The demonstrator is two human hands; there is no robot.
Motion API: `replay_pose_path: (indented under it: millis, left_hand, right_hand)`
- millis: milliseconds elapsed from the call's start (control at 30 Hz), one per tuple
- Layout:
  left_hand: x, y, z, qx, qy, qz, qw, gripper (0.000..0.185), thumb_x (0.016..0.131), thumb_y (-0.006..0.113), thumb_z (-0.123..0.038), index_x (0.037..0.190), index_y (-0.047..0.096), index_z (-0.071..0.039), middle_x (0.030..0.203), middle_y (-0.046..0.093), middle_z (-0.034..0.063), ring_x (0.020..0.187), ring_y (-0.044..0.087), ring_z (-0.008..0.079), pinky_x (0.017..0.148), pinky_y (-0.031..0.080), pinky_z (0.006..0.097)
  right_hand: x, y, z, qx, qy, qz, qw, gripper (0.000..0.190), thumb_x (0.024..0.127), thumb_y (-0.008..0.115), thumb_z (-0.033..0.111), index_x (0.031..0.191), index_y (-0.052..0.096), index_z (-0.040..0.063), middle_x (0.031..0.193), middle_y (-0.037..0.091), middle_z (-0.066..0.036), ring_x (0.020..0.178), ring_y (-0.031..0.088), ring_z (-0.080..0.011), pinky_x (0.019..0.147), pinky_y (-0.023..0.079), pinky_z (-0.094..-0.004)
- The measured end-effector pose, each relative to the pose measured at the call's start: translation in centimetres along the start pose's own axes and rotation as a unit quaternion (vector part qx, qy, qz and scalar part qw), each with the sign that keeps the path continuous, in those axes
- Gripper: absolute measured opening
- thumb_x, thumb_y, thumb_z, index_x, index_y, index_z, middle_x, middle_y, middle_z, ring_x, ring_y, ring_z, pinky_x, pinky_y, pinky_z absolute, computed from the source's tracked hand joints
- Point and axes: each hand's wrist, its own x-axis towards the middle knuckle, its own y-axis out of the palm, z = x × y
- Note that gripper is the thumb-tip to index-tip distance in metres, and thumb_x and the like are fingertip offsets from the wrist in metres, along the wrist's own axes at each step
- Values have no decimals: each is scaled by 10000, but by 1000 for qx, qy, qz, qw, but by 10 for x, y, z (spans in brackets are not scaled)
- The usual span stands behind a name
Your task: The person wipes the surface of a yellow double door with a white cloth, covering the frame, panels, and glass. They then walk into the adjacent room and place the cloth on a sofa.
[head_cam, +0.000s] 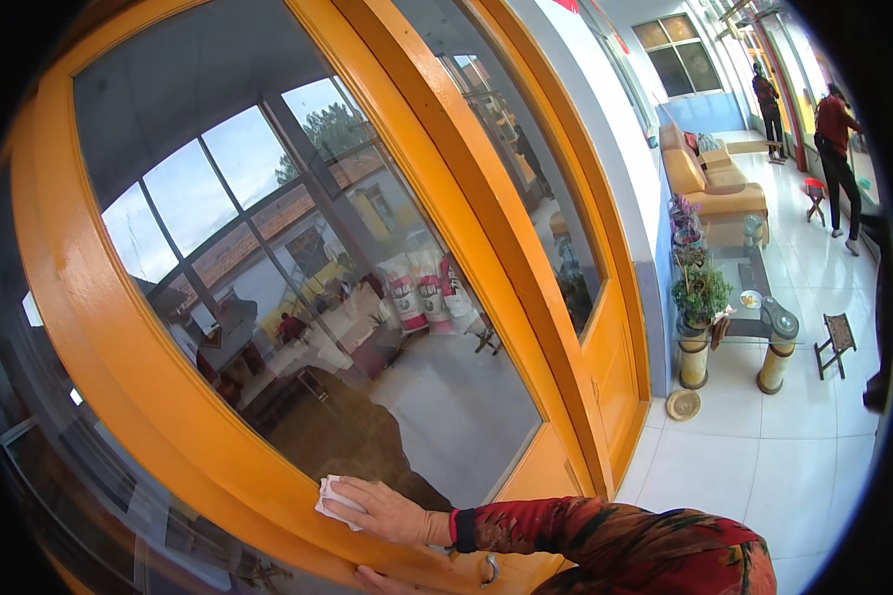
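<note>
My right hand [387, 513] presses a folded white cloth [335, 502] against the lower edge of an orange-painted door frame [268, 476], where it meets the glass pane [446, 416]. The arm reaches in from the lower right in a red patterned sleeve. Only part of my left hand [379, 581] shows at the bottom edge of the picture, beside the frame and below the right one. What it does is hidden. A curved metal door handle [490, 569] sits near the right forearm. Windows and a roof are mirrored in the pane, and several printed sacks [417, 294] appear in it.
A glass-topped table [744, 297] with a potted plant [699, 294] stands on the tiled floor to the right. Near it are a folding stool [836, 343], a round woven mat [683, 405] and a tan sofa [714, 193]. Two people [837, 156] stand farther back.
</note>
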Motion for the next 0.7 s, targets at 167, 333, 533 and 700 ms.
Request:
replay_pose_path:
  millis: [167, 333, 533, 700]
  left_hand:
    - [0, -3, 0, 13, 11, -4, 1000, 455, 980, 464, -303, 1263, 462, 53, 1227, 519, 202, 1093, 509, 344, 963, 403, 426]
    - [0, 3, -6, 26, 19, -4, 999, 486, 988, 447, -326, 1288, 448, 57, 1258, 506, 194, 1117, 496, 338, 981, 391, 423]
    - [2, 13, -12, 48, 36, -17, 998, 524, 998, 427, -353, 1318, 431, 61, 1294, 490, 185, 1147, 480, 331, 1004, 376, 419]
    - [0, 21, -16, 64, 55, -29, 996, 555, 1007, 410, -376, 1343, 416, 65, 1325, 477, 177, 1172, 467, 325, 1023, 364, 415]
  right_hand:
    - [23, -17, -26, -51, -53, 58, 996, 574, 856, 578, 164, 1406, 422, 107, 1424, 396, -167, 1304, 416, -329, 851, 439, -371]
    - [55, -64, -64, -81, -75, 38, 993, 515, 844, 539, 108, 1350, 452, 147, 1408, 415, -147, 1268, 450, -307, 876, 441, -381]
    - [81, -185, -165, -250, 31, -208, 945, 569, 748, 604, -4, 1304, 530, 90, 1244, 523, -206, 1147, 509, -404, 1008, 404, -464]
    - [68, -237, -234, -308, 105, -256, 910, 579, 775, 641, 8, 1329, 487, 76, 1325, 437, -225, 1187, 453, -410, 1002, 374, -444]
